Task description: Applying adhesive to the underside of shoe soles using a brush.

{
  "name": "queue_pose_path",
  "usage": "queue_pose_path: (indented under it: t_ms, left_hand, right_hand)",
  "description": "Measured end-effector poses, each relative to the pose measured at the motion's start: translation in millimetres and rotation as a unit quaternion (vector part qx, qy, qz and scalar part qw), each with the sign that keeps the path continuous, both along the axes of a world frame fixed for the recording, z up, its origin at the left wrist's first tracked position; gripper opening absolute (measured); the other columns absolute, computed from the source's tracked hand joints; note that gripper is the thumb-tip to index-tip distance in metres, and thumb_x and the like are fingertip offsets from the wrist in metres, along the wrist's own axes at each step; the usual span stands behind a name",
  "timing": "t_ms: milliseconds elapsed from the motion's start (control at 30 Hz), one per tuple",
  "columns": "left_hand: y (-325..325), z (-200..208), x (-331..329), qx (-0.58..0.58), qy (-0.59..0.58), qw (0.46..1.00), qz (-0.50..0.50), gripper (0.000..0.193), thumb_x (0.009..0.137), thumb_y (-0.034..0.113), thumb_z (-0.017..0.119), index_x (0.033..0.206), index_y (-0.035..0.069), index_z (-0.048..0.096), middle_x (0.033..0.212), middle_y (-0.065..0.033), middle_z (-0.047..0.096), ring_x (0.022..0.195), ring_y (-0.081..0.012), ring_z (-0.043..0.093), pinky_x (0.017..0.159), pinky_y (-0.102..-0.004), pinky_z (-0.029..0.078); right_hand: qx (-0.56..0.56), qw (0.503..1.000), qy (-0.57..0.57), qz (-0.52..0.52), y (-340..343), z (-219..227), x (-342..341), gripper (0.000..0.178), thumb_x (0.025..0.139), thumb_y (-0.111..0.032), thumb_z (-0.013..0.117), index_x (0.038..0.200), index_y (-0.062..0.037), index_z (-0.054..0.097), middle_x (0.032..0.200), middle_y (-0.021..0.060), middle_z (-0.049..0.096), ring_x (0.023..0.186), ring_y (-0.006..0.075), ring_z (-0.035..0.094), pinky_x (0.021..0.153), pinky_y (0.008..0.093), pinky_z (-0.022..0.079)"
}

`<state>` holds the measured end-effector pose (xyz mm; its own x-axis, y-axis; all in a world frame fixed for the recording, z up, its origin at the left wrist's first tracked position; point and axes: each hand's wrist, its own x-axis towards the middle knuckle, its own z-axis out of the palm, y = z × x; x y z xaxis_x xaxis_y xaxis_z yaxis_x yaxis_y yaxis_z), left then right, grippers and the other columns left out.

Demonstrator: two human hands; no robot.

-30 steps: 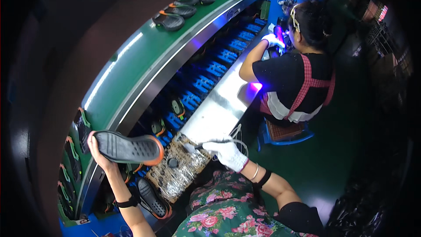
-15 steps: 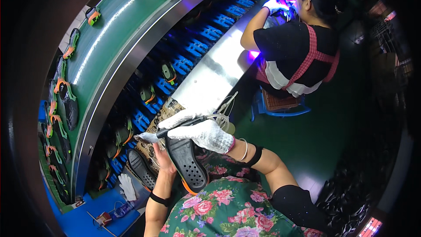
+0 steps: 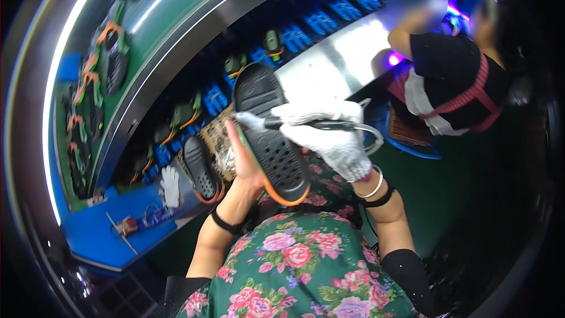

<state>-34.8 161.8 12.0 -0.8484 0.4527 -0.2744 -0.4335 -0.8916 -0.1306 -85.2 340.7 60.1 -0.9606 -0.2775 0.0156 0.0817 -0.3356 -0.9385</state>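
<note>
Gripping the sole point(image 3: 285, 168) by its edge with left hand point(image 3: 250, 171), just above the floral apron point(image 3: 297, 253); pinching the brush point(image 3: 272, 123) between closed gloved fingers of right hand point(image 3: 329, 138). Tbh, hold steady, go light and even.

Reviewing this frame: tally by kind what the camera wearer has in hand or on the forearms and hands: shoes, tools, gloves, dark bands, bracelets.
Shoe, in left hand: 1
Corded tool, in right hand: 1
White glove: 1
Dark bands: 2
Pale bracelet: 1
Total: 6
</note>
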Motion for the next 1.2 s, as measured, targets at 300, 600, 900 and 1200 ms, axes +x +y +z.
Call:
queue_pose_path:
  t_ms: [300,600,900,1200]
  left_hand:
    - [5,-2,-3,-0.049,0.053,0.992,0.105,0.099,0.092,0.087,0.028,0.15,0.01,0.048,0.146,-0.0113,0.057,0.131,-0.029,0.056,0.112,-0.0474,0.044]
    - [26,-13,3,-0.392,-0.038,0.912,0.115,0.101,0.092,0.088,0.022,0.151,0.01,0.047,0.144,-0.0081,0.058,0.129,-0.0252,0.058,0.113,-0.0415,0.045]
    - [15,-43,3,-0.105,0.089,0.972,0.191,0.095,0.094,0.086,0.024,0.15,0.012,0.047,0.142,-0.0079,0.059,0.127,-0.0252,0.059,0.111,-0.0427,0.046]
    - [-2,-92,2,-0.324,0.15,0.922,0.146,0.084,0.101,0.075,0.027,0.147,0.008,0.045,0.139,-0.0114,0.058,0.125,-0.0266,0.06,0.11,-0.0452,0.047]
  right_hand:
    - [0.246,0.911,0.326,-0.056,-3,5,-12,0.024,0.084,-0.001,0.075,0.108,-0.0005,0.074,0.112,0.0154,0.075,0.1,0.0222,0.073,0.09,0.0341,0.056]
    - [0.318,0.87,0.375,0.044,-18,-16,-2,0.048,0.086,-0.005,0.068,0.134,-0.003,0.064,0.136,0.0149,0.065,0.126,0.0303,0.061,0.108,0.0403,0.047]
    - [0.266,0.862,0.43,-0.035,-13,3,-19,0.037,0.08,-0.006,0.076,0.116,-0.0011,0.075,0.119,0.0164,0.074,0.104,0.0322,0.073,0.091,0.0401,0.056]
    - [0.227,0.898,0.375,0.034,-15,-6,-12,0.036,0.083,-0.007,0.073,0.119,-0.0016,0.073,0.12,0.0165,0.073,0.108,0.0324,0.07,0.095,0.0418,0.055]
